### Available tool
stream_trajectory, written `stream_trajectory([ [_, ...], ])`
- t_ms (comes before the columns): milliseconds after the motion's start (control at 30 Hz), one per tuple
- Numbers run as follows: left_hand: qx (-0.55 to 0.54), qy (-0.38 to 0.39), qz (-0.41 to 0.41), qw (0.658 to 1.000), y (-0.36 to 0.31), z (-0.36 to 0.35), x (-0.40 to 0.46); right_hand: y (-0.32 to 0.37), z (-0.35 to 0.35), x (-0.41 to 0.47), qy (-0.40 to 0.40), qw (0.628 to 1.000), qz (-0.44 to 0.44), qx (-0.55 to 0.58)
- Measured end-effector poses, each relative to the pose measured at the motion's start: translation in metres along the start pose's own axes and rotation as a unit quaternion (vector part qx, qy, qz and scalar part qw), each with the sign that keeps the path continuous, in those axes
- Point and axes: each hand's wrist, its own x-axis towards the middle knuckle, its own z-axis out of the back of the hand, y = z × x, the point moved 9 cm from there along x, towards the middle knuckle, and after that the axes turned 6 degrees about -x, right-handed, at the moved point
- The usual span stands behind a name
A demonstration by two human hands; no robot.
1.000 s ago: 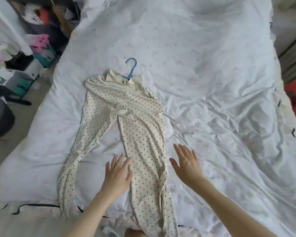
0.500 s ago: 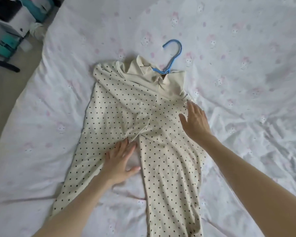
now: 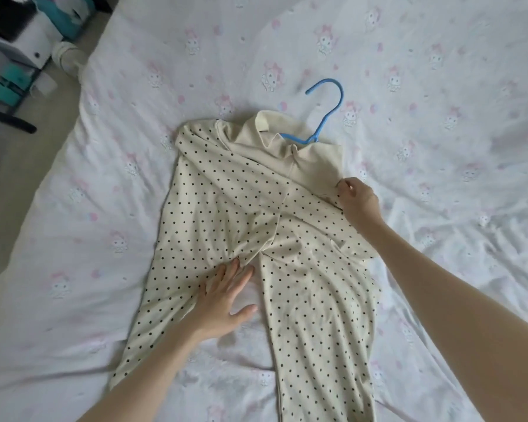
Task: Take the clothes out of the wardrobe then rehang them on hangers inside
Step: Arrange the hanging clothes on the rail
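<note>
fingers of right hand [image 3: 358, 200] curled, pinching edge of trousers [image 3: 256, 226] just below plain waistband. left hand [image 3: 223, 303] flat, fingers straight and spread, pressing at crotch where legs split. soft cream fabric, black dots, creased, laid flat on bed [image 3: 439, 147]. blue hanger [image 3: 323, 114] clipped at waistband, hook lying free on printed white sheet. open bedding to right and above; bed edge and floor clutter at left.

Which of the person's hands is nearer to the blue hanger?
Right. The right hand pinches the garment's edge just below the blue hanger. The left hand lies flat much lower down, at the garment's crotch.
</note>
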Motion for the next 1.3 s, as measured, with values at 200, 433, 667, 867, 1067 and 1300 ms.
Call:
stream_trajectory([
  [200,-0.05,-0.035,-0.015,0.998,-0.014,0.03,-0.015,-0.001,0.037,-0.063,-0.021,0.995,-0.013,0.1],
  [433,0.005,-0.307,-0.141,0.941,-0.121,0.119,-0.066,-0.055,0.106,-0.174,-0.08,0.985,-0.042,0.145],
  [667,0.082,-0.321,-0.268,0.905,-0.277,0.117,-0.096,-0.149,0.223,-0.309,-0.185,0.963,-0.086,0.179],
  [867,0.14,-0.273,-0.402,0.863,-0.415,0.045,-0.138,-0.217,0.316,-0.447,-0.301,0.929,-0.098,0.194],
  [1067,0.114,-0.198,-0.555,0.8,-0.565,-0.088,-0.234,-0.324,0.381,-0.642,-0.456,0.837,-0.154,0.261],
  [1300,0.091,-0.137,-0.707,0.688,-0.707,-0.251,-0.369,-0.421,0.413,-0.868,-0.61,0.715,-0.202,0.277],
])
